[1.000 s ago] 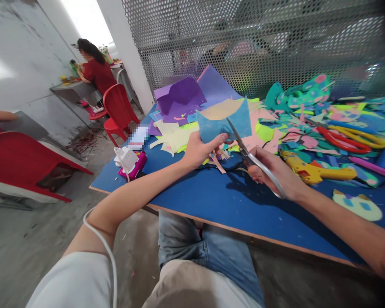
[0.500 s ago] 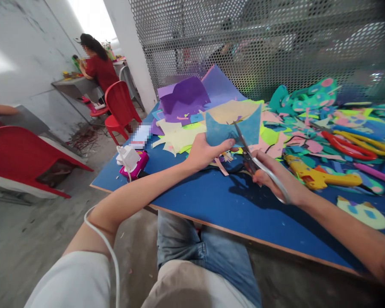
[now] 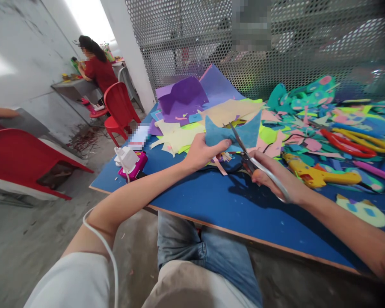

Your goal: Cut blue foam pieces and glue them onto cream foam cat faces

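Note:
My left hand (image 3: pixel 202 152) pinches a blue foam piece (image 3: pixel 232 133) with two pointed corners, held just above the blue table (image 3: pixel 231 205). My right hand (image 3: pixel 273 175) grips metal scissors (image 3: pixel 248 156), fingers through the handles. The blades point up and away and cross the middle of the blue piece. Pink and yellow scraps lie under both hands.
A yellow glue gun (image 3: pixel 317 175) lies right of my right hand. Red and yellow scissors (image 3: pixel 356 143), foam cut-outs and purple sheets (image 3: pixel 182 98) cover the far table. A white charger on a pink box (image 3: pixel 130 162) sits at the left edge. Red chairs (image 3: pixel 25 164) and a seated person (image 3: pixel 96 70) are left.
The blue piece has dropped lower and turned in my left hand. The scissors have stayed across its middle, blades shifting slightly.

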The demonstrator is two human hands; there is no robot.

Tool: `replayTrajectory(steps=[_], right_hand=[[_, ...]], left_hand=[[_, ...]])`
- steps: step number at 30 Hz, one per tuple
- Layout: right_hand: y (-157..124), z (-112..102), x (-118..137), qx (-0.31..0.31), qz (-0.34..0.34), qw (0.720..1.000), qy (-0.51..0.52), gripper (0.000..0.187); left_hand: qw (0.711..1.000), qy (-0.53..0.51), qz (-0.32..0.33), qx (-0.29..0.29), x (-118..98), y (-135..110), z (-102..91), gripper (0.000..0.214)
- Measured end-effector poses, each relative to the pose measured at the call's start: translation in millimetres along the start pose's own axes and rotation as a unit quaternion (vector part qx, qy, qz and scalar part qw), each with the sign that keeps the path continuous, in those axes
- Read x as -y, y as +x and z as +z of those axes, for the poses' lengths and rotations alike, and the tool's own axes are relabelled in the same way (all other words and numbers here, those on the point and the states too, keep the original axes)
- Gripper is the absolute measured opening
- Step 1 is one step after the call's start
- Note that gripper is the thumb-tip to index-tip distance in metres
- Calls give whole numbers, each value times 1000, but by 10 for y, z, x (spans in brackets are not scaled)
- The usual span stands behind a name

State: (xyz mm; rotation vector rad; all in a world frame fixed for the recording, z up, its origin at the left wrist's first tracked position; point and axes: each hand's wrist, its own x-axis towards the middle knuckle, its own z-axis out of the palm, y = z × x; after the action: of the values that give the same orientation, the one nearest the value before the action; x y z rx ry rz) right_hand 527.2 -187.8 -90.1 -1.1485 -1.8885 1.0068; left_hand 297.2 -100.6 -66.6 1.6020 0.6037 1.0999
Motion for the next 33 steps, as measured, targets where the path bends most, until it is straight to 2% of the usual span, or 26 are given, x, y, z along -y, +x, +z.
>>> replayTrajectory(steps=[4,10,16,20,25,30,33], right_hand=[[-5,21,11,-6,8,1000,9,60],[27,32,29,-25,93,993,65,64],[17,-44,-42,-11,34,999,21,58],[0,-50,-42,-12,23,1000,-8,58],[-9,-21,1,-17,33,999,19,58],[15,-22,26,-1,85,994,63,62],[23,-21,2,0,53,997,57,60]], left_hand=[[1000,5,-11,-5,-43,-14,17,41],[1000,-2,-1,-14,-22,-19,-2,43],[1000,-14,-15,-12,19,-14,1,38],[999,13,-31,3,-21,-40,16,34],[999,15,-27,8,-71,-50,21,30],[1000,19,-14,12,-63,-32,-1,36],[999,19,-19,20,-54,-31,-6,35]])
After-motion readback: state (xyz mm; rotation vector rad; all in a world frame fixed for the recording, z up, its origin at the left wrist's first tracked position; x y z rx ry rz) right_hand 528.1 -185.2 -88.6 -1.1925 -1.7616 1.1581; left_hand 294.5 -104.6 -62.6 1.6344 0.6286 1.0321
